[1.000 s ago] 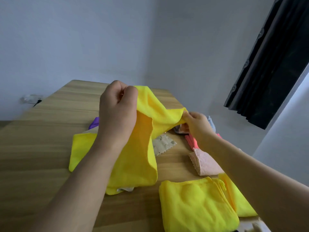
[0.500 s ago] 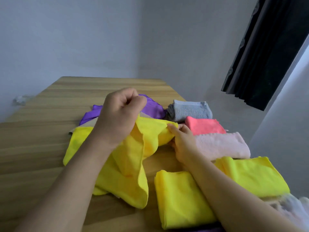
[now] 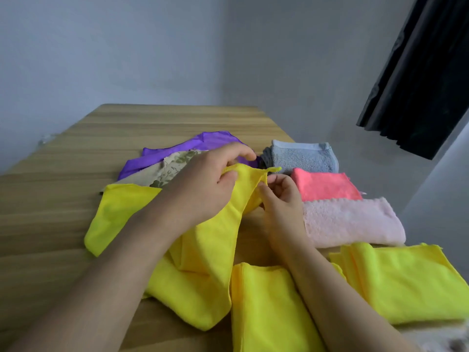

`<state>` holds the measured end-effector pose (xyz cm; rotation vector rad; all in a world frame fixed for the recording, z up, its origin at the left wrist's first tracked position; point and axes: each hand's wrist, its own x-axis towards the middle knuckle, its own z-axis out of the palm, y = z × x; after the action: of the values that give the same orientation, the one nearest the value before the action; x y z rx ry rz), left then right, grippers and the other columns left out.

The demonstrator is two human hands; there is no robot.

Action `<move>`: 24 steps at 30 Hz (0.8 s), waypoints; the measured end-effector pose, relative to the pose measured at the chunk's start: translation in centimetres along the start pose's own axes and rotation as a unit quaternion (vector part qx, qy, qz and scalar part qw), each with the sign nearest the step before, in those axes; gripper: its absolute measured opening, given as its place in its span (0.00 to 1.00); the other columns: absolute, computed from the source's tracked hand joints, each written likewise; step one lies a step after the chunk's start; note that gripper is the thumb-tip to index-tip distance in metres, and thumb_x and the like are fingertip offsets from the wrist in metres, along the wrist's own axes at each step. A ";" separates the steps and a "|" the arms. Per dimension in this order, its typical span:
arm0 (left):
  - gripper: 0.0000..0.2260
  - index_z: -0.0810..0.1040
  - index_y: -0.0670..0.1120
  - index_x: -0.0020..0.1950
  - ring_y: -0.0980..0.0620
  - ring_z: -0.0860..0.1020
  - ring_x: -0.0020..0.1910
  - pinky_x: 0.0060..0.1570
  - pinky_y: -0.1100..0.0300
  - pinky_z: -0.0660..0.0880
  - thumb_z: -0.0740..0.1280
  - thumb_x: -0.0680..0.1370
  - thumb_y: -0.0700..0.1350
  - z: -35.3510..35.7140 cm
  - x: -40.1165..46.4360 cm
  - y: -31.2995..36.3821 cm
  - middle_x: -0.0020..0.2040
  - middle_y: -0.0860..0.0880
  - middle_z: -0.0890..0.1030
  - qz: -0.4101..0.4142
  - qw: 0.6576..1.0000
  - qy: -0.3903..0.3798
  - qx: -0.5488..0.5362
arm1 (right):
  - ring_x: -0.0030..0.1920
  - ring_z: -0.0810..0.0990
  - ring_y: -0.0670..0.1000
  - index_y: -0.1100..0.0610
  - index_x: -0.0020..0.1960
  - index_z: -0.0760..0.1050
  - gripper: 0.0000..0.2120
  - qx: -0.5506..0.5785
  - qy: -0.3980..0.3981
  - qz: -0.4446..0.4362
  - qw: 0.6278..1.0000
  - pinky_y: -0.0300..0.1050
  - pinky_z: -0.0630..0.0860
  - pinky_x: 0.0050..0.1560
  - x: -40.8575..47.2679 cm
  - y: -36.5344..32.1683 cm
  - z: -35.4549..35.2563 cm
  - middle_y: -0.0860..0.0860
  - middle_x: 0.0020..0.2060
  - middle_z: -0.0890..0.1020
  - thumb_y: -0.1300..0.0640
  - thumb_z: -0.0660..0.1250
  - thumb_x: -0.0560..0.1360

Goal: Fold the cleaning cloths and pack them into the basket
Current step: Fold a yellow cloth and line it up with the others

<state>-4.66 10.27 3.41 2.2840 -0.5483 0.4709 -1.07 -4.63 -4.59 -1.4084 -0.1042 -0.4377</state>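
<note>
My left hand (image 3: 203,184) pinches the top hem of the yellow cloth (image 3: 193,270) between thumb and fingers, and my right hand (image 3: 281,199) pinches the same hem just beside it, near the small hanging loop at the corner. A second ago I held this cloth lifted high with my hands spread apart; now I have lowered it and drawn my hands close together, so the cloth sags in loose folds onto the worktop (image 3: 50,199), one part spread flat to the left and the rest bunched near me. I judge that I am gathering the edge to find matching corners before making the first fold, so this cloth is not yet folded. Just beyond my left hand lie a beige patterned cloth (image 3: 162,171) and a purple cloth (image 3: 182,148), both unfolded and partly under the yellow one. To the right sits a row of folded pieces: a grey towel (image 3: 304,157) farthest, then a coral cloth (image 3: 324,184), then a pale pink towel (image 3: 350,222). Nearer to me lie two folded yellow cloths, one near the middle (image 3: 266,308) and one at the right (image 3: 406,280). I see no basket, so packing is still ahead of me, and at least three cloths remain to fold first.
</note>
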 end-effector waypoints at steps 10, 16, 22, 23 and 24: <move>0.08 0.76 0.51 0.50 0.50 0.79 0.44 0.46 0.46 0.78 0.68 0.75 0.39 1.8 0.4 -1.5 0.45 0.52 0.80 -0.065 0.994 0.080 -0.041 | 0.29 0.68 0.39 0.52 0.37 0.75 0.17 -0.061 0.016 -0.059 0.996 0.31 0.65 0.31 -0.6 -0.5 0.1 0.42 0.31 0.76 0.73 0.59 0.72; 0.07 0.77 0.49 0.49 0.55 0.78 0.40 0.44 0.55 0.78 0.70 0.74 0.40 1.9 0.3 -1.8 0.42 0.52 0.80 -0.096 0.990 0.092 -0.047 | 0.40 0.78 0.42 0.62 0.45 0.82 0.08 0.010 0.007 0.003 1.000 0.33 0.73 0.43 -1.0 -1.1 0.0 0.52 0.41 0.85 0.65 0.64 0.76; 0.07 0.77 0.51 0.48 0.60 0.77 0.40 0.42 0.62 0.75 0.72 0.73 0.42 2.2 0.3 -2.1 0.42 0.53 0.81 -0.114 0.987 0.104 -0.032 | 0.42 0.80 0.40 0.59 0.47 0.82 0.04 0.011 -0.021 -0.015 1.000 0.33 0.74 0.45 -1.3 -1.3 0.1 0.50 0.41 0.84 0.60 0.69 0.75; 0.07 0.77 0.52 0.47 0.60 0.77 0.41 0.42 0.61 0.76 0.72 0.73 0.43 2.3 0.2 -2.1 0.42 0.54 0.81 -0.117 0.987 0.104 -0.029 | 0.41 0.80 0.40 0.58 0.46 0.82 0.03 0.006 -0.025 -0.020 0.999 0.32 0.74 0.44 -1.3 -1.3 0.1 0.49 0.40 0.84 0.59 0.70 0.75; 0.07 0.77 0.52 0.47 0.59 0.77 0.41 0.43 0.61 0.76 0.72 0.73 0.43 2.4 0.3 -2.1 0.42 0.54 0.81 -0.118 0.987 0.103 -0.026 | 0.40 0.79 0.39 0.57 0.45 0.82 0.02 -0.002 -0.027 -0.023 0.999 0.31 0.73 0.43 -1.3 -1.3 0.2 0.48 0.39 0.84 0.60 0.71 0.74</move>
<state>-2.98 9.85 0.77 2.1828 -0.1819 0.5588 -2.63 -4.30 -3.81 -1.4248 -0.1809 -0.4383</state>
